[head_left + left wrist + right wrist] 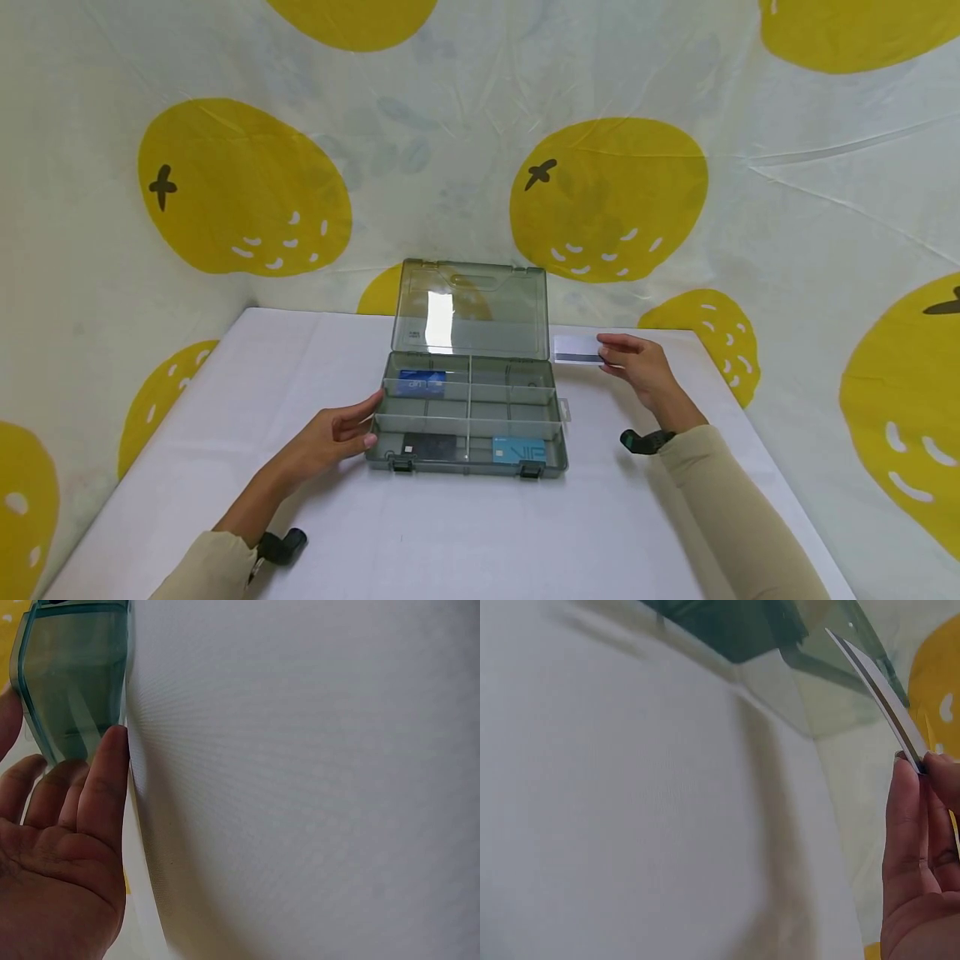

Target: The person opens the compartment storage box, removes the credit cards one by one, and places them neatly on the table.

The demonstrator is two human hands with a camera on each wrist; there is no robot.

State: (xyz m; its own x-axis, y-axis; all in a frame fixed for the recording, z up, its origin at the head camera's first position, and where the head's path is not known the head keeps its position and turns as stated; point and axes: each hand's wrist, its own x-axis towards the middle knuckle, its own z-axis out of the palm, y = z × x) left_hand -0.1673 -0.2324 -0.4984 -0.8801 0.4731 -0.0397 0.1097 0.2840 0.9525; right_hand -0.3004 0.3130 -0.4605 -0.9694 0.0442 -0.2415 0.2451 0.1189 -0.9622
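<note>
On the table an organizer box (468,421) of see-through grey plastic stands with its lid (487,312) raised at the back. My left hand (341,429) touches the box's left side, fingers (105,787) against the side wall. To the right of the lid, my right hand (637,367) pinches a pale card (576,350) with a dark stripe between thumb and fingers; the card (881,694) is tilted in the right wrist view. A blue card (420,382) lies in the back-left compartment, a black card (438,447) in the front-left one and a light blue card (519,450) lettered VIP in the front-right one.
Clear dividers (469,408) split the box into several compartments. Two latches (530,471) hang at its front edge, and a clear tab (564,409) sticks out on the right. Behind the white table (465,533) hangs a cloth (450,192) printed with yellow fruit.
</note>
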